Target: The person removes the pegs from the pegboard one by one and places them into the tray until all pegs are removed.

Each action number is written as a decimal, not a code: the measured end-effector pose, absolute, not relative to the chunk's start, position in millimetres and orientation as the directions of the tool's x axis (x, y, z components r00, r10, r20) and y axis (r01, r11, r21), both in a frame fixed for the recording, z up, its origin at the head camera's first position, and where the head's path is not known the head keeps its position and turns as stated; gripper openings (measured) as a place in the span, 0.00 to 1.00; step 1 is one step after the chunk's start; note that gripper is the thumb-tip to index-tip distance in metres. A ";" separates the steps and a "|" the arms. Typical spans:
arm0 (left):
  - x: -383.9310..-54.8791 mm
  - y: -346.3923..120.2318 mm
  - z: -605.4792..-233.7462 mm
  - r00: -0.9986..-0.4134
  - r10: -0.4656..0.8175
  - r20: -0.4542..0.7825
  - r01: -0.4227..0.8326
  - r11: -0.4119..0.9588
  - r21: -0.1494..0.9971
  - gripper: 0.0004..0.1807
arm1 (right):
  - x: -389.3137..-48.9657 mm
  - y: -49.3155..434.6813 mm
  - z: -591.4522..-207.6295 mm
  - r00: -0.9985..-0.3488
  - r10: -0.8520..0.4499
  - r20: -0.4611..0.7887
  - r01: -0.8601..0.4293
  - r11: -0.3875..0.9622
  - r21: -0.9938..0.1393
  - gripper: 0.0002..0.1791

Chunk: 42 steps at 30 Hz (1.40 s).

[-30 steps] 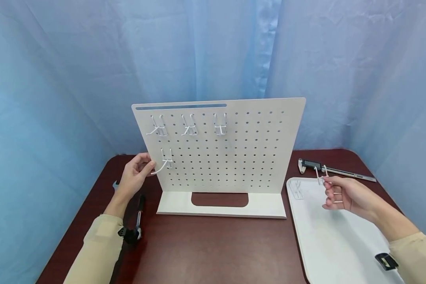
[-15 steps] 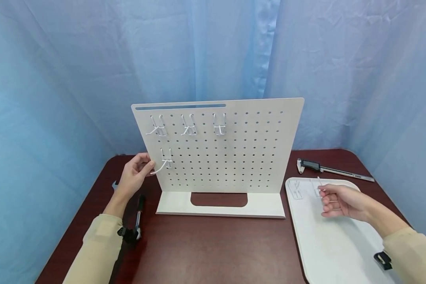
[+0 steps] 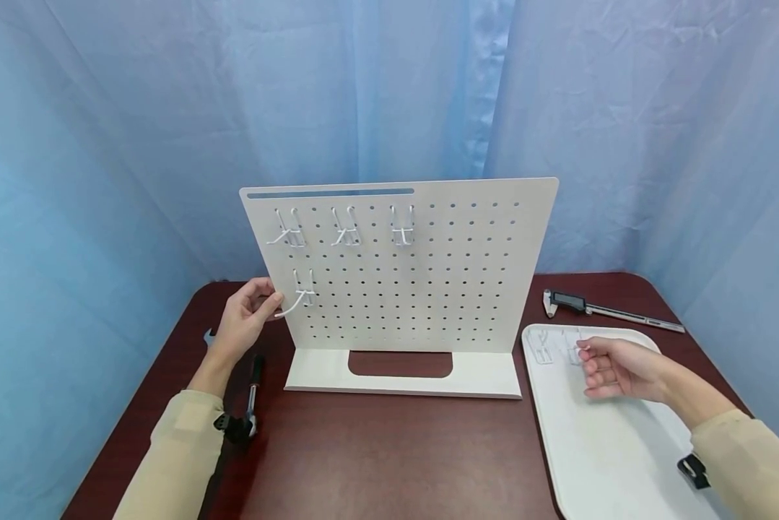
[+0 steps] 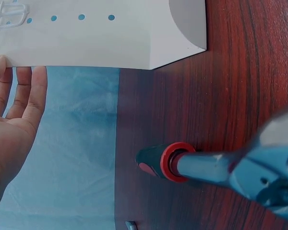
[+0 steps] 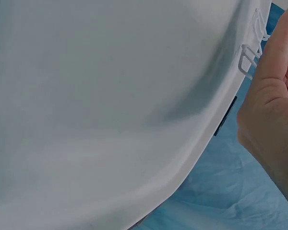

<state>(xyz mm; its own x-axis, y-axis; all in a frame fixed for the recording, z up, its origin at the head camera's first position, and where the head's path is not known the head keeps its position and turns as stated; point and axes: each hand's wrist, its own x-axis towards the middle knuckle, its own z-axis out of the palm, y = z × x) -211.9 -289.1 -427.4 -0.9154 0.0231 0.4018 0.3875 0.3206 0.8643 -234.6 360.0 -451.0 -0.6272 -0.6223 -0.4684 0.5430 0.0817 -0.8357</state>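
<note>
A white pegboard (image 3: 454,289) stands on the table, with several white wire hooks hung at its upper left, one a row lower (image 3: 306,295). My left hand (image 3: 242,321) pinches the board's left edge, thumb in front and fingers behind, as the left wrist view also shows. Over the far left part of the white tray (image 3: 597,448), my right hand (image 3: 623,368) pinches a white pegboard hook (image 3: 574,352) between thumb and forefinger, low at the tray surface. Beside it in the tray lies another hook (image 3: 543,349). In the right wrist view my right hand (image 5: 273,100) partly hides the hooks.
A digital caliper (image 3: 613,310) lies behind the tray. Left of the board, a ratchet (image 3: 254,397) with a dark green and red handle (image 4: 158,160) lies by my left forearm, and a wrench end (image 3: 210,337) shows past it. Blue curtains (image 3: 389,94) surround the table.
My right hand has lowered the hook from above the tray's far edge down to the tray surface, moving slightly left, close to the other hook. My left hand stays on the board's edge.
</note>
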 end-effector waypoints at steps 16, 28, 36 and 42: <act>-212.7 -289.2 -428.3 -0.915 0.031 0.403 0.393 0.300 0.869 0.12 | -236.8 366.2 -450.4 -0.609 -0.657 -0.445 0.573 0.024 -0.819 0.31; -211.4 -290.0 -426.4 -0.919 0.025 0.394 0.383 0.300 0.874 0.13 | -229.1 366.8 -442.2 -0.600 -0.713 -0.363 0.570 -0.062 -0.820 0.33; -211.7 -291.6 -426.6 -0.917 0.028 0.397 0.386 0.303 0.871 0.13 | -223.6 344.7 -428.9 -0.657 -0.680 -0.325 0.485 -0.052 -0.873 0.28; -211.8 -288.7 -426.7 -0.918 0.023 0.395 0.383 0.307 0.871 0.13 | -219.4 307.8 -402.6 -0.709 -0.644 -0.289 0.392 -0.018 -0.920 0.24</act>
